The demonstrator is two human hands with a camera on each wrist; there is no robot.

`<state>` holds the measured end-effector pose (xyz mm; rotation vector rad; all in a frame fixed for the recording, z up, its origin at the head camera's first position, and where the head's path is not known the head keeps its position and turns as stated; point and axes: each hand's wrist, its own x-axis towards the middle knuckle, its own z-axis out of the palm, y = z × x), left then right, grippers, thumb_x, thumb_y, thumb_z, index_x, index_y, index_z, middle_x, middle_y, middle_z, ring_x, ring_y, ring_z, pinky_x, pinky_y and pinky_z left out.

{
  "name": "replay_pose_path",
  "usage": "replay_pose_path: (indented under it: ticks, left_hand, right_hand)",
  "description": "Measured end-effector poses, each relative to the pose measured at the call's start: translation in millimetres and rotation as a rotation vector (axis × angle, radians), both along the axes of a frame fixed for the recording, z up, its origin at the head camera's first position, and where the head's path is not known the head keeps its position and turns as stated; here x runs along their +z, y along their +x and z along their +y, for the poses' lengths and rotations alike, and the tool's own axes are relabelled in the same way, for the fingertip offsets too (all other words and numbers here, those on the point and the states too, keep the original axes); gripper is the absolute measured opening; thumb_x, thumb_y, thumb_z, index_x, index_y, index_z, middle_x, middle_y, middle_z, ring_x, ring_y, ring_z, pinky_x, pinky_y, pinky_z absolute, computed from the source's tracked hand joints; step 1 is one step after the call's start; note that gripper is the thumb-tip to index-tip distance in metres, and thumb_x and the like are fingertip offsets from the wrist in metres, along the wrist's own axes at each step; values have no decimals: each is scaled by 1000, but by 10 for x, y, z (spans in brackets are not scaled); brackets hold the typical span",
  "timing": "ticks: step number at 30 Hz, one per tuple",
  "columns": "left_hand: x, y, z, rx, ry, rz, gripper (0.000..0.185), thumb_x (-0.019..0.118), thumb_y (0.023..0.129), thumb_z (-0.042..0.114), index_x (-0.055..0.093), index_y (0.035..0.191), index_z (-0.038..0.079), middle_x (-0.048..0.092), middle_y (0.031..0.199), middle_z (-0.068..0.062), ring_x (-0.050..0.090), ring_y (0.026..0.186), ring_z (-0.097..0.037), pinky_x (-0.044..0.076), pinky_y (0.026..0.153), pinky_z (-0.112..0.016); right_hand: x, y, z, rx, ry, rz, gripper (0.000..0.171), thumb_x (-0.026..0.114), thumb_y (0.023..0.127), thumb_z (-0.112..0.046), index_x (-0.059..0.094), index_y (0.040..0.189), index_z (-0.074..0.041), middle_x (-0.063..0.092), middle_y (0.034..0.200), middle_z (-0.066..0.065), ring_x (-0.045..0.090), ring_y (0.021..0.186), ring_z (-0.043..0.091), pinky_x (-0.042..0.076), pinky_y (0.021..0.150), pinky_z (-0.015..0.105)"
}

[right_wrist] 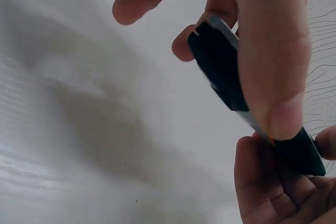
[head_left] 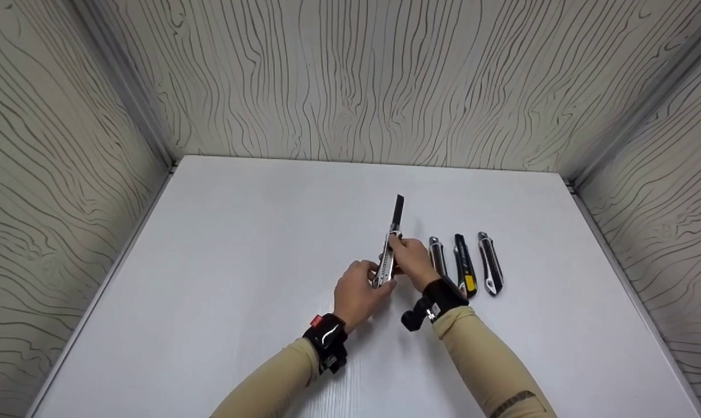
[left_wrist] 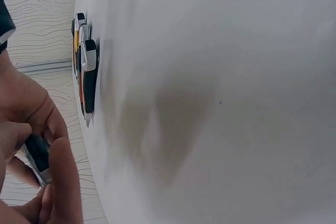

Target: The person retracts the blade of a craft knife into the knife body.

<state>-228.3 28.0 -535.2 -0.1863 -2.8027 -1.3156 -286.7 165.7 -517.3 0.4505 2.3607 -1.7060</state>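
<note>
Both forearms in tan sleeves come in from the near edge of the white table point(head_left: 222, 244), a camera strap on each wrist. Left hand point(head_left: 356, 293) grips the tail end of a silver utility knife point(head_left: 387, 261), fingers curled round the handle. Right hand point(head_left: 411, 258) pinches the same knife further up, near its nose, thumb over the top. So both grips are clamped on one knife, held just above the table near its middle.

Black blade point(head_left: 398, 212) is run out from the front, pointing away toward the back wall. Right wrist view shows the thumb point(right_wrist: 273, 61) pressed along the dark body; slider itself is hidden under it.

Three more knives lie side by side just right of the hands: one black-and-silver point(head_left: 437, 255), one black-and-yellow point(head_left: 465, 265), one black-and-silver point(head_left: 491, 263). All three look retracted.

Judgement: step in hand is working this knife's slider or blade, with blade exposed. Next move calls for keeping the left grip firm on the tail and fingers off the edge while the thumb drives the slider.
</note>
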Motion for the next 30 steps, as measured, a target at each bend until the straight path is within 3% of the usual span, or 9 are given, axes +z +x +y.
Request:
replay_pose_path:
  ticks: [5, 10, 15, 18, 20, 30]
  left_hand:
    - [-12, 4, -22, -23, 7, -34, 44, 77, 79, 43, 63, 107, 13, 61, 94, 2, 53, 76, -9, 43, 64, -24]
    - [-32, 5, -64, -77, 108, -116, 41, 66, 89, 44, 60, 114, 12, 64, 97, -1, 53, 74, -8, 42, 63, -23]
    - [-91, 19, -106, -156, 372, -298, 35, 45, 103, 34, 61, 116, 6, 67, 93, -12, 62, 70, -16, 54, 57, -26]
    - [-126, 28, -119, -207, 546, -434, 33, 41, 105, 25, 59, 119, 1, 66, 95, -20, 67, 75, -26, 59, 56, -31]
    - [-142, 30, -122, -239, 613, -482, 32, 42, 104, 20, 57, 123, -1, 66, 100, -24, 69, 80, -30, 60, 59, -33]
    - [-160, 40, -86, -256, 685, -500, 31, 47, 102, 11, 53, 128, -5, 67, 104, -28, 71, 86, -34, 62, 69, -38]
  right_hand:
    - [-7, -1, -1, 15, -52, -24, 41, 42, 103, -35, 63, 102, 0, 70, 92, 9, 65, 73, 13, 57, 67, 26]
    - [-12, -8, 16, 36, -106, -20, 40, 41, 104, -33, 62, 105, 2, 70, 89, 8, 65, 72, 12, 57, 66, 25]
    - [-13, -3, 42, 79, -161, -14, 41, 40, 105, -30, 60, 108, 6, 69, 84, 5, 65, 71, 12, 56, 65, 25]
    - [-12, -7, 47, 103, -162, -17, 42, 39, 105, -31, 59, 110, 6, 69, 86, 6, 65, 71, 13, 56, 67, 26]
    - [-17, -15, 49, 110, -155, -21, 43, 39, 105, -32, 59, 112, 6, 70, 88, 7, 64, 72, 13, 56, 68, 26]
    - [-3, -15, 68, 120, -142, -44, 45, 40, 104, -35, 59, 120, 3, 72, 95, 6, 65, 78, 13, 55, 71, 27]
